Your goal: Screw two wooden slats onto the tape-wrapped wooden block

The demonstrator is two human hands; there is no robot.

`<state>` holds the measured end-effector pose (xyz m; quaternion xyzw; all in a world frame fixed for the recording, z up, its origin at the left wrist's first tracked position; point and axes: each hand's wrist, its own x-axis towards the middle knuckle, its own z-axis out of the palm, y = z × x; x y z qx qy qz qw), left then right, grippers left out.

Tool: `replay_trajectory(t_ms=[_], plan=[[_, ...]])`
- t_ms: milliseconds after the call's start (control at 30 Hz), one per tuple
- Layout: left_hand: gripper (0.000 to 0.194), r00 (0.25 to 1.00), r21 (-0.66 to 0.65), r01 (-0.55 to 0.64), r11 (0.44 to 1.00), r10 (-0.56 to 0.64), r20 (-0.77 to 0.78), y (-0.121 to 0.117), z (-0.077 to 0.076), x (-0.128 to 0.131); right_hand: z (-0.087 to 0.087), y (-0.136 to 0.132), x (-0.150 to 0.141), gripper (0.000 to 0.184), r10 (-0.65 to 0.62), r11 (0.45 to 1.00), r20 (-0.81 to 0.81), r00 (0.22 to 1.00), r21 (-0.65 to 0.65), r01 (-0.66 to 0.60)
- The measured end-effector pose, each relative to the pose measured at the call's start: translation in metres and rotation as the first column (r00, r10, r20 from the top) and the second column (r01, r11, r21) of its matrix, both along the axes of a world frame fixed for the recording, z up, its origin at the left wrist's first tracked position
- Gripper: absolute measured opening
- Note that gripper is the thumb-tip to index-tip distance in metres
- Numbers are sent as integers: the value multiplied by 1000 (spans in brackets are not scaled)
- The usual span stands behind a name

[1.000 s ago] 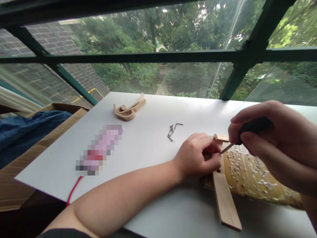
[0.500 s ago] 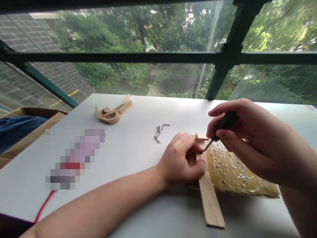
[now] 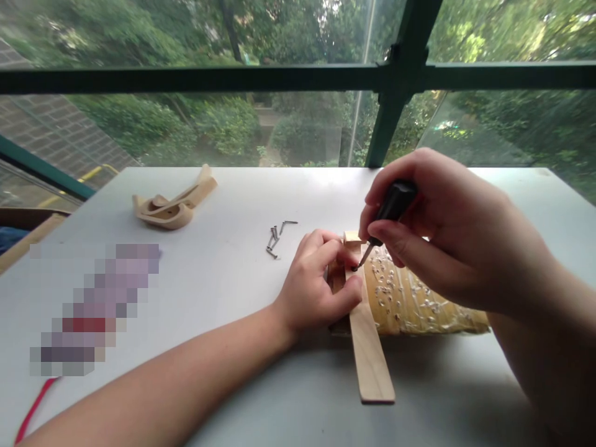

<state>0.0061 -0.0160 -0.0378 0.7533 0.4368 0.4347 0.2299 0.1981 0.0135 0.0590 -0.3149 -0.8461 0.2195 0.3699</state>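
My right hand (image 3: 449, 233) is closed around the black handle of a screwdriver (image 3: 397, 200), which leans down to the left. Its tip meets a small dark spot, perhaps a screw head or hole, in a pale wooden piece (image 3: 371, 363). Thumb and fingers of my left hand (image 3: 314, 282) grip that wooden piece on both sides of the spot. The piece lies across the left end of a block wrapped in brown tape (image 3: 414, 298), pitted with small holes, and its flat end sticks out toward me. My left fingers partly hide its upper part.
Several loose screws (image 3: 274, 239) lie on the white table (image 3: 242, 198) beyond my left hand. Farther left rests a curved wooden hook piece (image 3: 167, 214). A blurred-out pinkish object (image 3: 107, 285) with a red cord (image 3: 37, 406) is at left. Windows border the far edge.
The view has swung right, so everything sits farther left in it. The screwdriver stands steeper than before, its tip still at the wooden piece. My left hand keeps its grip.
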Motion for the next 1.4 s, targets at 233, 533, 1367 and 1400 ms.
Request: replay_trajectory(t_ms=[233, 533, 1367, 1400], plan=[[11, 1000, -5, -14, 1000, 14, -6, -1, -1, 1, 1, -2, -3, 26, -1, 1000, -33, 999, -10, 1], [10, 1000, -3, -5, 1000, 5, -15, 0, -1, 1, 3, -5, -6, 23, -26, 999, -40, 999, -25, 25], [6, 998, 46, -21, 999, 23, -50, -1, 0, 3, 0, -3, -11, 26, -22, 1000, -93, 995, -7, 21], [7, 999, 54, -15, 998, 18, -48, -1, -1, 3, 0, -3, -11, 25, -28, 1000, -93, 995, -5, 28]])
